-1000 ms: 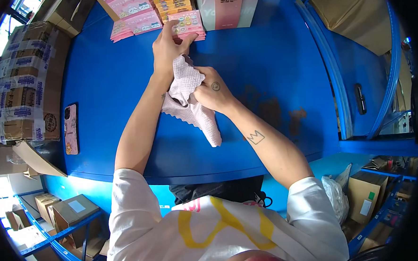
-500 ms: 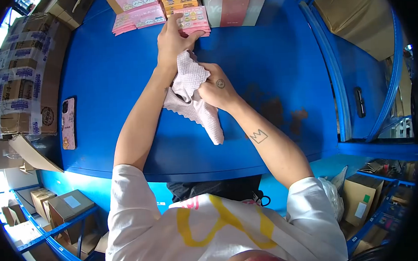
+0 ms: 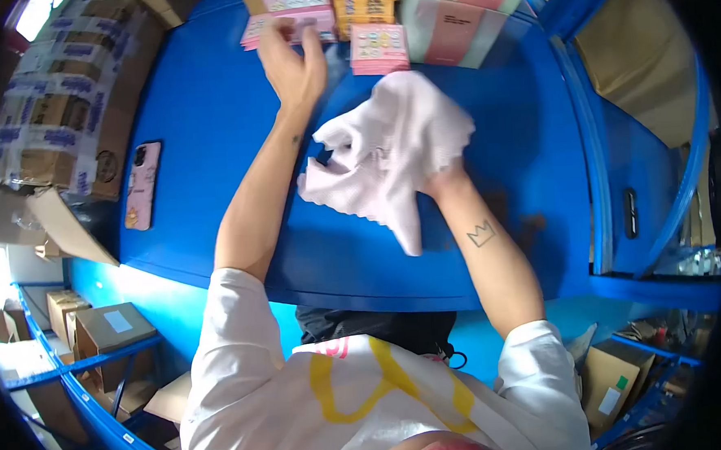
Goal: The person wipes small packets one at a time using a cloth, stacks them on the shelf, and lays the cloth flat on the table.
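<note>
On the blue table [image 3: 209, 127], a pale pink scalloped cloth [image 3: 389, 150] lies spread and rumpled over my right hand [image 3: 446, 180]. The fingers of that hand are hidden under the cloth. My left hand [image 3: 291, 70] is at the front edge of the pink packs [image 3: 309, 24], with its thumb and fingers apart and nothing visible between them. To its right sits a small stack of pink cards [image 3: 379, 48], which no hand touches. Yellow packs [image 3: 365, 3] stand behind that stack.
Pale green and pink boxes [image 3: 448, 33] stand at the back right. A phone in a pink case [image 3: 142, 186] lies at the left, beside a large taped carton [image 3: 64, 94]. A blue metal frame [image 3: 581, 156] borders the right side.
My left hand has left the pink card stack and moved left to the packs. The cloth has opened out and now covers my right hand. The view has shifted.
</note>
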`<state>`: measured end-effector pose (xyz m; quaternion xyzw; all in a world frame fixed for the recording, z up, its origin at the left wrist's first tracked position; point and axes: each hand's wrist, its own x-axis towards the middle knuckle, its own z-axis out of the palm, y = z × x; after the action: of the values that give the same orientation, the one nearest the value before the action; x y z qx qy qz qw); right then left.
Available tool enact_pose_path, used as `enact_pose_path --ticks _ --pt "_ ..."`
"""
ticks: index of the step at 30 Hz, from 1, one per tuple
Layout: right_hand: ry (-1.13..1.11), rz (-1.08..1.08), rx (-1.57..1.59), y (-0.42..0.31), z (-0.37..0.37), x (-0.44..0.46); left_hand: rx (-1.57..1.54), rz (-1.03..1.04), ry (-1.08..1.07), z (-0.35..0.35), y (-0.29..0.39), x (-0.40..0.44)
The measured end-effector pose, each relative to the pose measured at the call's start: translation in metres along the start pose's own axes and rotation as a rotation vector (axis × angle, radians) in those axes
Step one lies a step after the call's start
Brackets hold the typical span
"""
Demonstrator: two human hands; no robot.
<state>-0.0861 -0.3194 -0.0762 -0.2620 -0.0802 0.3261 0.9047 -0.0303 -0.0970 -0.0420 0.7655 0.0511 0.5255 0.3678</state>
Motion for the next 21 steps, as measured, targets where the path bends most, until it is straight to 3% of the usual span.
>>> enact_pose_path --ticks 1,3,4,6,8,13,14,18,21 --pt "-0.023 0.009 0.014 -0.004 0.005 -0.001 0.023 0.015 0.008 -0.007 -0.015 0.011" --pt "-0.093 0.142 0.272 -0.013 0.020 -0.008 0.456 -0.065 0.065 -0.020 -0.054 0.027" --pt "-0.054 0.116 0.105 -0.008 0.018 -0.008 0.465 -0.053 0.075 -0.027 -0.071 0.034" --pt "-0.029 0.061 -0.060 -0.005 0.022 -0.007 0.490 -0.318 -0.107 -0.033 -0.101 0.052" --pt "0.157 0.111 -0.181 -0.002 0.034 -0.009 0.514 -0.598 -0.303 -0.036 -0.121 0.066" --pt "0.307 0.284 -0.059 0.002 0.012 -0.003 0.461 -0.712 -0.537 -0.038 -0.102 0.101" --pt "0.308 0.275 -0.052 0.001 0.015 -0.003 0.462 -0.702 -0.544 -0.034 -0.095 0.104" --pt "0.363 0.269 -0.057 -0.004 0.038 -0.008 0.578 -0.697 -0.185 -0.016 -0.073 0.096" --pt "0.365 0.272 -0.097 0.000 0.029 -0.007 0.450 -0.774 -0.180 -0.013 -0.086 0.095"
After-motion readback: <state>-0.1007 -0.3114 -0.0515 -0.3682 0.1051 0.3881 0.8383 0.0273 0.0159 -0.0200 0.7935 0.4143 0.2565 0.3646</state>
